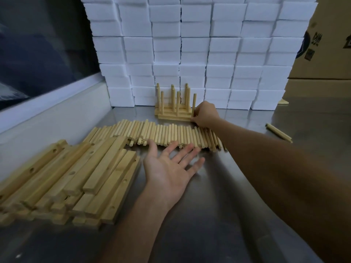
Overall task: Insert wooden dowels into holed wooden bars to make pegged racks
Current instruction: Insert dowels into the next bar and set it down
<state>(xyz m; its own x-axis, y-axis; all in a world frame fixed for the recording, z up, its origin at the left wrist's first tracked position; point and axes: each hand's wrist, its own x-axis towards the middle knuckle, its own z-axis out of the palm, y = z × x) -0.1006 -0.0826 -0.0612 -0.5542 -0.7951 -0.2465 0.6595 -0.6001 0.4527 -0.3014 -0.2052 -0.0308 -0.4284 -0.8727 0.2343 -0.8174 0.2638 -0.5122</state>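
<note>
Several finished pegged racks (171,112) stand side by side at the back of the metal table, their dowels upright. My right hand (204,114) reaches to the front rack's right end and pinches it at the base of the rightmost dowel (194,105). A long row of loose dowels (167,134) lies across the middle of the table. My left hand (169,168) hovers palm up with its fingers spread, just in front of that row, holding nothing. A pile of holed wooden bars (76,179) lies at the left.
A wall of stacked white boxes (199,54) rises right behind the racks. Cardboard cartons (326,54) stand at the back right. One stray dowel (278,132) lies on the table (209,215) at the right. A dark window with a white sill runs along the left.
</note>
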